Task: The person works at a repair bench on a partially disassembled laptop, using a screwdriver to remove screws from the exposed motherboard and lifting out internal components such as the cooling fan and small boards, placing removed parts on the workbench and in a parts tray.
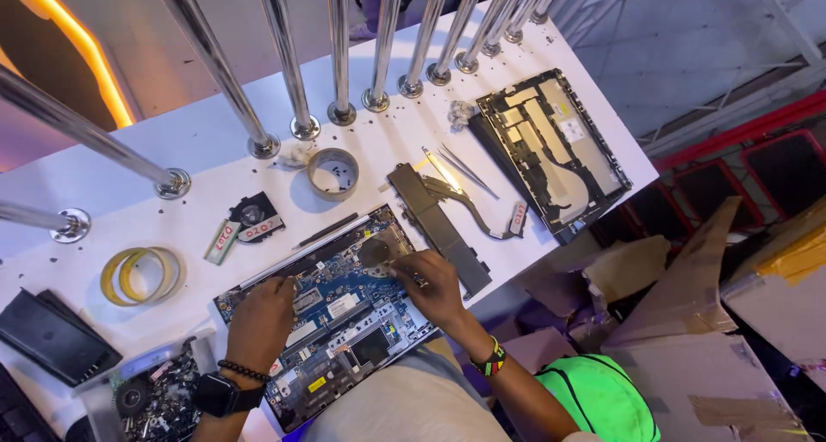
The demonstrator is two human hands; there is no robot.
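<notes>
— Blue circuit board, that is what fills the opened laptop base lying at the near edge of the white table, right under both hands.

— And what are the hands doing on it?

— The left hand rests knuckles-up on the left part of the board, fingers curled down onto it near the top edge; whether it pinches anything I cannot tell. The right hand has its fingers bent onto the board's upper right corner, just beside a dark round patch. A small metal thing shows at its fingertips, too small to name, so I cannot tell if it grips it.

— What sits on the wrists?

— A black smartwatch and a dark bead bracelet on the left one, a striped woven band on the right.

— What lies around the base?

— Just right of the right hand, a dark heat sink with a copper pipe, and beyond it slim metal tweezers. Further right, a black laptop bottom cover lies inside-up. Behind the base are a grey tape roll, a small black fan and, to the left, yellow tape rolls. A clear tray of dark parts stands beside the left wrist. Chrome railing posts rise along the table's far edge.
</notes>
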